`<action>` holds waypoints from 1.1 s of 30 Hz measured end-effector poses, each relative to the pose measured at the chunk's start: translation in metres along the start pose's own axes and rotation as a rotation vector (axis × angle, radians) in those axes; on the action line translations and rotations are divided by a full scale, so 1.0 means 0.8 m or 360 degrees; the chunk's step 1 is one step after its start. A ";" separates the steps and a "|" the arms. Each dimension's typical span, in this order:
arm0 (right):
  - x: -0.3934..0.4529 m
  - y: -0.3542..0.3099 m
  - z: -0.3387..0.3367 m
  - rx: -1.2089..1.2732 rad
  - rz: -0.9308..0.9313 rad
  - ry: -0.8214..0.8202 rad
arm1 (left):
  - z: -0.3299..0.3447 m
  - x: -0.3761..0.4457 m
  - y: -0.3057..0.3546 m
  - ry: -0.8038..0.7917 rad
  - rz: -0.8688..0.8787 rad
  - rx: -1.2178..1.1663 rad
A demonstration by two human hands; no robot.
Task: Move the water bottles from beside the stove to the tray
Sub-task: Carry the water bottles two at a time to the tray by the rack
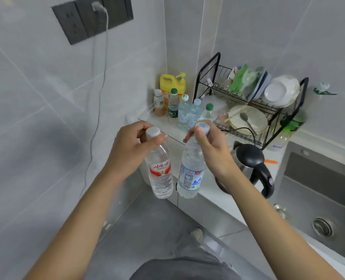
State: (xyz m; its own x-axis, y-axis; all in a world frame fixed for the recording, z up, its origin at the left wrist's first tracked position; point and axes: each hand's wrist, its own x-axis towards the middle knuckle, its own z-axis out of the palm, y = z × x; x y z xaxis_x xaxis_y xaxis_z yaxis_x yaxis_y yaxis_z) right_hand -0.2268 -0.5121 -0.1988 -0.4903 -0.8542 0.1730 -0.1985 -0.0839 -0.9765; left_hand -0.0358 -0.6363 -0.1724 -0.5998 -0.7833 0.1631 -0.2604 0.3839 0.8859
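Note:
My left hand (128, 147) grips the neck of a clear water bottle with a red label (160, 172), which hangs in the air off the counter's end. Just beside it, my right hand (212, 147) holds a second water bottle with a blue-and-white label (190, 172) by its cap and neck. The two bottles hang close together, almost touching. A clear tray (145, 118) sits in the counter's far corner with several bottles (184, 112) standing on it. No stove is in view.
A black dish rack (268, 110) with plates and bowls stands behind the tray. A steel kettle with a black handle (252, 162) sits right of my right hand. A yellow detergent jug (172, 82) stands in the corner. A steel sink (319, 188) lies to the right.

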 end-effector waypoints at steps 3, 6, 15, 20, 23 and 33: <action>0.075 0.019 -0.015 -0.0062 -0.0036 0.0018 | 0.015 0.076 -0.004 0.0004 0.0026 0.0005; 0.138 0.032 -0.032 -0.0084 -0.0083 0.0042 | 0.027 0.146 -0.003 0.0021 0.0020 0.0013; 0.232 0.076 -0.042 -0.0239 0.0038 0.0223 | 0.057 0.286 -0.052 -0.0197 0.0075 0.0056; 0.247 0.113 -0.016 -0.0381 0.0139 0.0402 | 0.071 0.343 -0.106 -0.0361 0.0089 0.0050; 0.246 0.128 0.005 -0.0437 0.0235 0.0495 | 0.082 0.366 -0.143 -0.0465 0.0085 0.0122; 0.242 0.188 0.037 -0.0645 0.0592 0.0766 | 0.112 0.408 -0.213 -0.0945 0.0217 0.0502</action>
State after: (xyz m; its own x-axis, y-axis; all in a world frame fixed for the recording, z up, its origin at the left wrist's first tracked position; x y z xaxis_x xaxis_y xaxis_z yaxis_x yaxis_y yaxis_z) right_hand -0.3264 -0.7053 -0.3161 -0.8868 -0.4610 -0.0328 -0.1986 0.4442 -0.8737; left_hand -0.2546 -0.9135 -0.3090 -0.9326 -0.3516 -0.0816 -0.3072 0.6546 0.6908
